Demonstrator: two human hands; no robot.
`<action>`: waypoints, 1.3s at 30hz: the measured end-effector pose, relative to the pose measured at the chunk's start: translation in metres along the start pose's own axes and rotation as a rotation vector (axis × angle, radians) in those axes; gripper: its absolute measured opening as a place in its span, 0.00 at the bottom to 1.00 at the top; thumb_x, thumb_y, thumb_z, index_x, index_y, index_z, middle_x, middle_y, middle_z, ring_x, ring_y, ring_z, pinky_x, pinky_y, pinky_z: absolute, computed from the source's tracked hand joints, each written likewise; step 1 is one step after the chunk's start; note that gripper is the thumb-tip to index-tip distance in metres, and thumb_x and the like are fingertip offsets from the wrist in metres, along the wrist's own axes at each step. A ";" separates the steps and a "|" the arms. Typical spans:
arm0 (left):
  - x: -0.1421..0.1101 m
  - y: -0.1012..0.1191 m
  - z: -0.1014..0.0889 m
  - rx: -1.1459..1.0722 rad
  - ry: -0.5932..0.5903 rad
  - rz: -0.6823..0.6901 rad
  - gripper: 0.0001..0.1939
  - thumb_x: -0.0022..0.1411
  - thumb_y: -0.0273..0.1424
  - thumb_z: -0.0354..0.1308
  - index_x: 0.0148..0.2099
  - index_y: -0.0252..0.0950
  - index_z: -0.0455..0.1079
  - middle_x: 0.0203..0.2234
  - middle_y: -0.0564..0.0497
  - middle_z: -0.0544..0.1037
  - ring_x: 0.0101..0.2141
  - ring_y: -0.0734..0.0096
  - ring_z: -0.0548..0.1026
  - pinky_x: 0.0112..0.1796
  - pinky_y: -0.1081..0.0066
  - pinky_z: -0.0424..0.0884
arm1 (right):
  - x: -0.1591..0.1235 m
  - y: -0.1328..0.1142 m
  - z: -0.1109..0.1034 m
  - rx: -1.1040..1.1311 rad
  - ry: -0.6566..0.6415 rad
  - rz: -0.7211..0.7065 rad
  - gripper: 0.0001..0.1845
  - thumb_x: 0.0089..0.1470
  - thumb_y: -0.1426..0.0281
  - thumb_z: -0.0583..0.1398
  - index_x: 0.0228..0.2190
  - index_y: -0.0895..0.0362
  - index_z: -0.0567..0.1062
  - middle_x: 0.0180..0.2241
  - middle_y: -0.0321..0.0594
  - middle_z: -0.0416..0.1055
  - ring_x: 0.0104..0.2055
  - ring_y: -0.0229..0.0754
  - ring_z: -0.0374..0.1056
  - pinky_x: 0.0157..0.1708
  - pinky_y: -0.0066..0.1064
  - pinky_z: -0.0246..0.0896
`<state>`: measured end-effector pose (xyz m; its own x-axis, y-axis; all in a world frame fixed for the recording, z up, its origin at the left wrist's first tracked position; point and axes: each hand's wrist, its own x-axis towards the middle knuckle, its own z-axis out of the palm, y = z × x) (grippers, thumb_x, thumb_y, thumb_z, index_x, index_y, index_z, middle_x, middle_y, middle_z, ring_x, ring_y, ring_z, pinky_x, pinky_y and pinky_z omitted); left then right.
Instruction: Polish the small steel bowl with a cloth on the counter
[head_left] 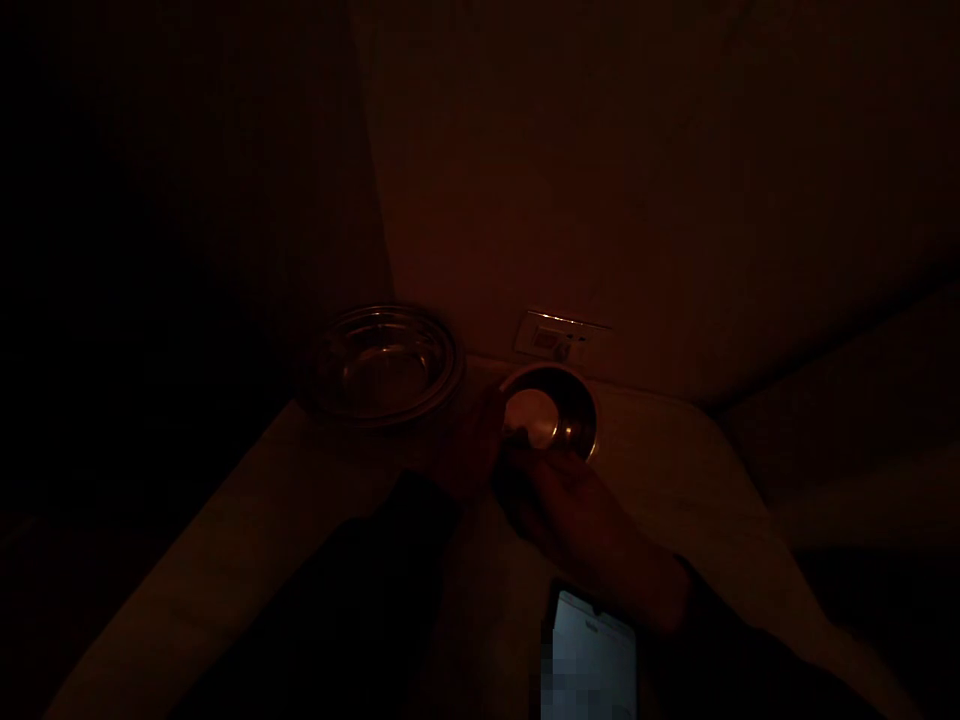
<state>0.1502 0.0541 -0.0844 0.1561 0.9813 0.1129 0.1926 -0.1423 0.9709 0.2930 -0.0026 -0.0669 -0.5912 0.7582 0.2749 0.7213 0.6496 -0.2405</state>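
In very dim light a small metal bowl [581, 415] stands near the back of the table. A pale round patch shows inside it; I cannot tell whether it is the bowl's bottom or something lying there. My left hand [472, 445] is closed at the bowl's left rim. At the front rim is my right hand [574, 505], its fingers curled together with their tips over the bowl's near edge. Whatever those fingers hold, if anything, is lost in shadow.
Left of my hands sits a wide, shallow metal dish [386, 375], seemingly several nested together. A switch or socket plate [562, 338] is on the wall behind the bowl. A lit phone [596, 650] lies on the pale table [667, 470], close to my right forearm.
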 end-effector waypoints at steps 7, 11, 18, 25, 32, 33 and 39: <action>0.001 -0.003 0.002 0.006 0.089 -0.062 0.22 0.67 0.38 0.38 0.45 0.34 0.71 0.40 0.46 0.79 0.41 0.66 0.75 0.45 0.68 0.69 | -0.008 0.019 -0.023 -0.193 -0.248 -0.025 0.14 0.54 0.80 0.54 0.44 0.61 0.69 0.41 0.51 0.72 0.43 0.50 0.68 0.43 0.45 0.61; 0.001 -0.002 0.004 0.037 0.155 -0.046 0.22 0.67 0.38 0.38 0.44 0.33 0.71 0.37 0.46 0.79 0.37 0.67 0.76 0.41 0.70 0.70 | -0.003 0.012 -0.012 -0.112 -0.182 0.009 0.13 0.57 0.76 0.54 0.45 0.59 0.68 0.44 0.49 0.71 0.47 0.48 0.65 0.46 0.43 0.59; -0.002 -0.003 0.004 0.118 0.134 -0.031 0.22 0.67 0.38 0.38 0.46 0.34 0.71 0.33 0.48 0.80 0.34 0.69 0.77 0.38 0.72 0.70 | 0.003 -0.005 0.002 -0.064 -0.107 0.146 0.10 0.58 0.76 0.53 0.42 0.60 0.68 0.38 0.47 0.73 0.42 0.46 0.67 0.44 0.40 0.60; 0.000 -0.001 0.004 0.133 0.153 -0.015 0.21 0.67 0.35 0.37 0.44 0.35 0.71 0.34 0.47 0.80 0.36 0.69 0.77 0.38 0.72 0.70 | -0.006 0.013 -0.010 -0.210 -0.187 0.085 0.15 0.50 0.80 0.55 0.41 0.59 0.68 0.33 0.46 0.72 0.37 0.48 0.67 0.40 0.40 0.60; -0.001 -0.006 0.006 0.215 0.191 -0.055 0.21 0.66 0.37 0.39 0.43 0.33 0.71 0.29 0.47 0.80 0.30 0.69 0.76 0.33 0.72 0.69 | 0.006 -0.011 0.008 0.069 0.029 0.208 0.06 0.58 0.75 0.53 0.37 0.58 0.69 0.36 0.44 0.71 0.38 0.43 0.66 0.39 0.34 0.60; -0.001 -0.007 0.006 0.225 0.192 -0.044 0.21 0.66 0.37 0.39 0.43 0.33 0.71 0.30 0.47 0.80 0.31 0.68 0.76 0.33 0.72 0.69 | 0.006 -0.011 0.005 0.030 0.000 0.205 0.06 0.58 0.75 0.53 0.38 0.58 0.69 0.35 0.44 0.71 0.37 0.43 0.66 0.38 0.34 0.60; -0.002 -0.005 0.005 0.198 0.180 -0.019 0.23 0.67 0.39 0.37 0.42 0.34 0.72 0.31 0.47 0.80 0.31 0.69 0.76 0.33 0.72 0.69 | -0.003 0.009 -0.018 -0.316 -0.229 0.092 0.12 0.53 0.79 0.55 0.39 0.57 0.70 0.32 0.45 0.73 0.35 0.47 0.68 0.37 0.38 0.60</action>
<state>0.1539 0.0519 -0.0906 -0.0211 0.9887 0.1484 0.3822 -0.1291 0.9150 0.3076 0.0001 -0.0531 -0.5587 0.8283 0.0426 0.8291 0.5565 0.0533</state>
